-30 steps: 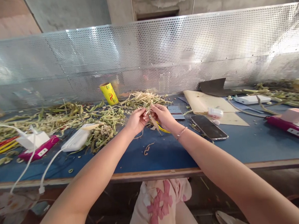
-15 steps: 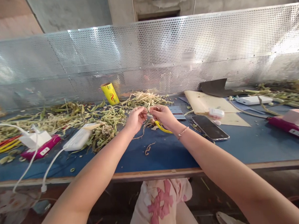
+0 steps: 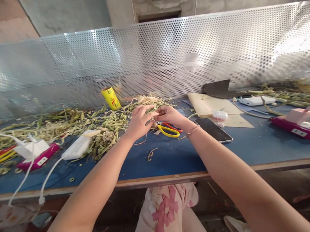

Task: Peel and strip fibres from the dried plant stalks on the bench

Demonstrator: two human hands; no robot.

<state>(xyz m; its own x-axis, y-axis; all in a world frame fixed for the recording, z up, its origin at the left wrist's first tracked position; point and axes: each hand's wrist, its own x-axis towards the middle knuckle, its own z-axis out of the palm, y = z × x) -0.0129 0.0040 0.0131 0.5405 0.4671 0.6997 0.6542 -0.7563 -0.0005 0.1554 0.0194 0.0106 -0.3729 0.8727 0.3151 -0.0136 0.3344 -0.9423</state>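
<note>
Over the blue tabletop, my two hands meet near the middle. My left hand has its fingers spread, palm side down, and nothing shows in its grip. Touching or nearly touching its fingertips, my right hand is closed with fingertips pinched; what they hold, if anything, is too small to make out. Scissors with a yellow and a red handle lie just under the right hand, their blades hidden. Behind the hands rises a heap of pale dried plant strips. A leafy dried pile lies left of my left hand.
A yellow cardboard tube stands tilted at the back. Power banks, one white, and a magenta power strip lie left with cables. On the right are a phone, an earbud case, and brown paper. Perforated metal panel behind.
My left hand has opened, its fingers spreading from a pinch. The right hand stays pinched and has shifted slightly, so the scissor handles show more. The whole view has shifted a little.
</note>
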